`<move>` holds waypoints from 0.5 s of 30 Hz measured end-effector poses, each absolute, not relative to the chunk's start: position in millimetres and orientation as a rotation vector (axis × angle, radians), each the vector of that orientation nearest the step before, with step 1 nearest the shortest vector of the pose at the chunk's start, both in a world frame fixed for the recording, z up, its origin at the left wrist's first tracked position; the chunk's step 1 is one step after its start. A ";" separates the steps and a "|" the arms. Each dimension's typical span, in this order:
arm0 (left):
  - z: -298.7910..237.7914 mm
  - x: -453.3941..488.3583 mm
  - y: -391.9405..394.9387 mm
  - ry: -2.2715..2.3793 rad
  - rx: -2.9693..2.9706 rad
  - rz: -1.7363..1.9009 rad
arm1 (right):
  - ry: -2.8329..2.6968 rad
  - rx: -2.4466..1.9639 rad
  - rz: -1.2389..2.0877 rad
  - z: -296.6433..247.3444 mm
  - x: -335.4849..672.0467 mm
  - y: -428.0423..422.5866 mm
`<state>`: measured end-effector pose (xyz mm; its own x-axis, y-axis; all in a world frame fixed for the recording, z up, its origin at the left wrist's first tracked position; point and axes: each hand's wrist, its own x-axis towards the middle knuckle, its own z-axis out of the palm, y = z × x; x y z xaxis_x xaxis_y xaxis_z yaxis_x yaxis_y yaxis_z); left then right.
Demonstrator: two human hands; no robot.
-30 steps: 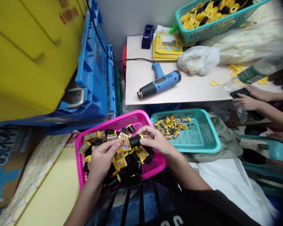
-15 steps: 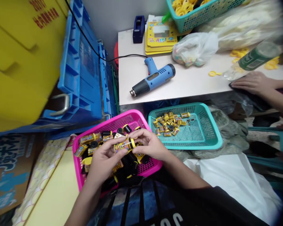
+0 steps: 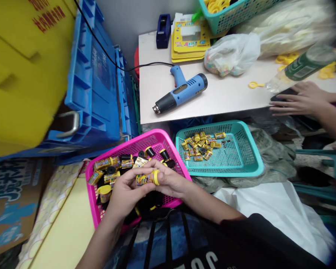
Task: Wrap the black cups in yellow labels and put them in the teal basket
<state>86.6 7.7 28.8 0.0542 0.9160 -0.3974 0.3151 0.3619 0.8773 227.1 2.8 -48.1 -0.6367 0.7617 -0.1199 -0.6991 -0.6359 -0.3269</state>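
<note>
Over the pink basket (image 3: pixel 162 136), my left hand (image 3: pixel 126 190) is closed around the body of a small printed bottle (image 3: pixel 145 178) with a yellow cap. My right hand (image 3: pixel 172 180) grips the same bottle at its cap end, the thumb against the yellow cap. The bottle lies roughly level between both hands. Beneath and around my hands, the basket holds several similar bottles (image 3: pixel 103 163) with yellow printed labels, and black pieces with yellow rims (image 3: pixel 164 154). My hands and forearms hide part of the contents.
A teal basket (image 3: pixel 242 149) with several small bottles stands right of the pink one. On the table behind are a blue heat gun (image 3: pixel 184 90), yellow cards (image 3: pixel 190 41) and a plastic bag (image 3: pixel 231 54). At right, another person's hands (image 3: pixel 305 99) rest near a green-labelled bottle (image 3: pixel 304 67).
The black band visible below the yellow cap earlier no longer shows; the cap now sits against the printed body. My right hand has turned and closed over the cap end.
</note>
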 end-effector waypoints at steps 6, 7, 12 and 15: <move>27.8 82.9 1.9 1.496 1.206 0.678 | -0.513 -0.415 2.230 -47.3 225.2 4.9; 28.7 79.9 1.5 1.509 1.227 0.700 | -0.598 -0.449 2.192 -46.2 225.6 7.2; 27.8 32.3 7.8 1.908 1.472 0.956 | -1.401 -1.077 1.721 -39.2 219.7 19.9; 13.6 -6.7 13.3 2.066 1.790 0.647 | -1.989 -1.331 1.328 -36.6 206.4 19.3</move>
<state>-6.7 13.3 13.6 -0.1554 0.9868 0.0456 0.8367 0.1070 0.5372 206.4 19.3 -36.6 -0.4653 0.8693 -0.1671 0.4873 0.0939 -0.8682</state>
